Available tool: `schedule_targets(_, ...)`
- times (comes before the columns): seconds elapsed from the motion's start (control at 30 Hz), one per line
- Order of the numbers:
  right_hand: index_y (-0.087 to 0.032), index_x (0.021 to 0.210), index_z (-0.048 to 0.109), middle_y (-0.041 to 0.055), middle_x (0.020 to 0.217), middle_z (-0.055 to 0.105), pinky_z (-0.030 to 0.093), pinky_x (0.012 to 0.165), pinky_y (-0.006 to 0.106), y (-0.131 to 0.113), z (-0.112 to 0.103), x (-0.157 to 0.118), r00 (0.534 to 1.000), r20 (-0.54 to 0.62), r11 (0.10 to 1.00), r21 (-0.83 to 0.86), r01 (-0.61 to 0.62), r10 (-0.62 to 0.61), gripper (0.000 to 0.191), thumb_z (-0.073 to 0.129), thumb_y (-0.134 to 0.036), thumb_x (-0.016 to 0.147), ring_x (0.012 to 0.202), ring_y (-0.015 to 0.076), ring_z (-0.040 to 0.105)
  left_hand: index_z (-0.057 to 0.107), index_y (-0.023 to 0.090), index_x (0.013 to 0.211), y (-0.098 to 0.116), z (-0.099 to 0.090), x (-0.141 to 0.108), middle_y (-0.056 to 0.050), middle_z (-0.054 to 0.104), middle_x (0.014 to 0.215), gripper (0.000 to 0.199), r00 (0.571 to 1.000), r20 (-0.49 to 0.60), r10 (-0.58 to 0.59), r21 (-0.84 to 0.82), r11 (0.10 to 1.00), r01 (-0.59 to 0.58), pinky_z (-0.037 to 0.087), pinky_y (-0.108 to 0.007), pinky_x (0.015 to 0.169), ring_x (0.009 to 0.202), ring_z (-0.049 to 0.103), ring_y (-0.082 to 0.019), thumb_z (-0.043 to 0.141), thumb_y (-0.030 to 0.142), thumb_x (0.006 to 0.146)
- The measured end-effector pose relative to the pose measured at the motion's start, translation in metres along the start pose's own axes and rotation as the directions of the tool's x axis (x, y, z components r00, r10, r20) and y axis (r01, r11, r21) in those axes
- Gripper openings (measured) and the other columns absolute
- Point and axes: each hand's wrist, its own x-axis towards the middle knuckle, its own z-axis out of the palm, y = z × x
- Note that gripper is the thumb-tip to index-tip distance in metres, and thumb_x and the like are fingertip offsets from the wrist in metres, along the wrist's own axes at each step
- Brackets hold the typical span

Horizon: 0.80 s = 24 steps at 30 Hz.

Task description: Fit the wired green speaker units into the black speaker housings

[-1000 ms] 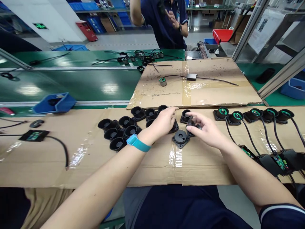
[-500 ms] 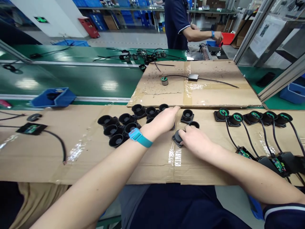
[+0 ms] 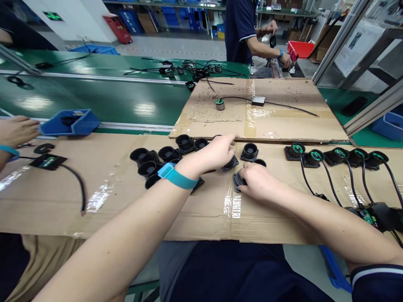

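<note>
My left hand (image 3: pixel 218 152) reaches over the group of black cup-shaped housings (image 3: pixel 141 156), fingers curled down on a housing with a square flange (image 3: pixel 231 163). Its grip is partly hidden behind the hand. My right hand (image 3: pixel 256 179) has its thumb and fingers closed on another black housing (image 3: pixel 239 181), which rests flange-down on the cardboard (image 3: pixel 201 218). Just beyond the right hand, one housing (image 3: pixel 250 152) stands with its mouth up; another (image 3: pixel 260 162) is partly covered by the hand.
Several wired housings with green boards (image 3: pixel 316 156) line the right side. A raised cardboard sheet (image 3: pixel 195 121) carries a motor part (image 3: pixel 220 105) on a cable. At left are a blue bin (image 3: pixel 71 123), a cabled black box (image 3: pixel 48 161) and another person's hand (image 3: pixel 19 130). A co-worker (image 3: pixel 241 33) stands beyond.
Both my hands stay over the housings, the left one slightly nearer and its housing more exposed. Another person's hand has come in at the left edge. The view has shifted slightly.
</note>
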Motion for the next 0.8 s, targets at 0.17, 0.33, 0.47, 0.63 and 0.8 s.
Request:
schedule_targets(0.17,-0.016,0.082,0.068,0.0091,0.094,0.063,0.049,0.071,0.031,0.005,0.003,-0.001,0.995,-0.103,0.999,0.044,-0.006,0.011,0.019,0.080,-0.030,0.081,0.084,0.0221,0.063,0.051,0.010,0.134,0.001,-0.003,-0.008,-0.017,0.066,0.121,0.049,0.999,0.020,-0.040,-0.092,0.995,0.042,0.054,-0.043,0.096,0.101,0.068,-0.024,0.052,0.012,0.086)
schedule_targets(0.33,-0.018,0.075,0.056,0.0167,0.127,0.059,0.054,0.094,0.041,-0.019,0.004,-0.028,0.897,-0.438,0.939,0.328,0.106,0.052,0.039,0.080,-0.048,0.081,0.114,0.0296,0.063,0.045,0.012,0.140,0.005,-0.015,-0.046,-0.018,0.061,0.130,0.051,0.993,-0.064,-0.097,-0.260,0.963,0.078,0.051,-0.047,0.100,0.107,0.064,-0.025,0.051,0.019,0.090)
schedule_targets(0.47,-0.021,0.081,0.049,0.0205,0.149,0.047,0.053,0.100,0.046,-0.055,0.042,-0.040,0.828,-0.556,0.876,0.433,0.211,0.076,0.032,0.073,-0.042,0.087,0.136,0.0338,0.051,0.027,0.013,0.150,0.015,-0.012,-0.093,-0.022,0.047,0.145,0.064,0.986,-0.054,-0.155,-0.451,0.885,0.114,0.047,-0.047,0.105,0.116,0.060,-0.024,0.051,0.025,0.092)
schedule_targets(0.63,-0.021,0.094,0.053,0.0172,0.124,0.065,0.056,0.092,0.046,-0.071,0.098,-0.020,0.825,-0.550,0.866,0.470,0.172,0.134,0.019,0.065,-0.036,0.090,0.117,0.0319,0.064,0.010,0.016,0.157,0.025,0.018,-0.124,-0.025,0.040,0.149,0.085,0.943,-0.054,-0.328,-0.605,0.762,0.231,0.047,-0.049,0.103,0.113,0.060,-0.026,0.058,0.045,0.093)
schedule_targets(0.8,-0.022,0.087,0.050,0.0145,0.107,0.069,0.056,0.080,0.042,-0.058,0.120,-0.008,0.825,-0.543,0.903,0.417,0.107,0.154,0.025,0.064,-0.042,0.089,0.098,0.0296,0.067,0.021,0.013,0.151,0.025,0.019,-0.118,-0.019,0.056,0.125,0.081,0.882,-0.119,-0.456,-0.753,0.621,0.219,0.053,-0.041,0.086,0.081,0.062,-0.017,0.063,0.047,0.091)
